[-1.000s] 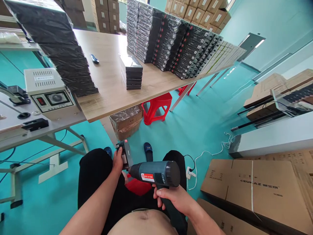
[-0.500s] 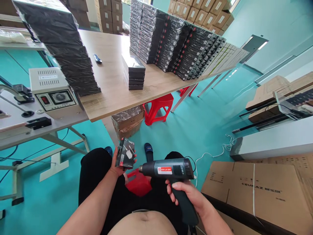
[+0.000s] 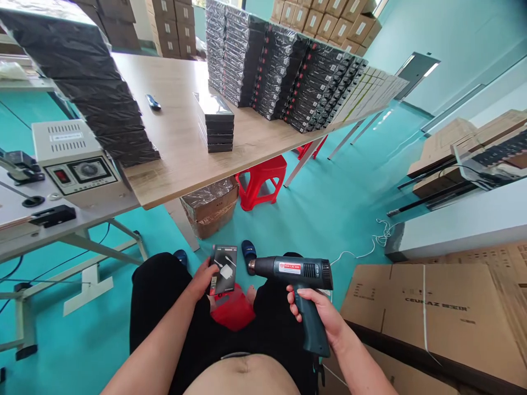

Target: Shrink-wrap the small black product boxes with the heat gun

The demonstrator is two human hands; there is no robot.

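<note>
My left hand (image 3: 202, 278) grips a small black box (image 3: 224, 269) by its left edge, above my lap. A white charger and a cable are printed on the face turned up toward me. My right hand (image 3: 315, 307) is wrapped round the handle of a dark heat gun (image 3: 296, 269) with a red and white label. Its metal nozzle points left at the box, with a gap between them. Both are held over my knees, below the table edge.
A wooden table (image 3: 173, 159) ahead bears a short stack of black boxes (image 3: 220, 131), tall film-wrapped stacks (image 3: 284, 71) and a small blue tool (image 3: 153, 102). At left stands a control box (image 3: 78, 159). A red stool (image 3: 263, 181) is under the table; cartons (image 3: 432, 318) lie at right.
The box has turned in my left hand, its printed face now upright, and my fingers have shifted to its left edge. The heat gun has moved slightly right and up.
</note>
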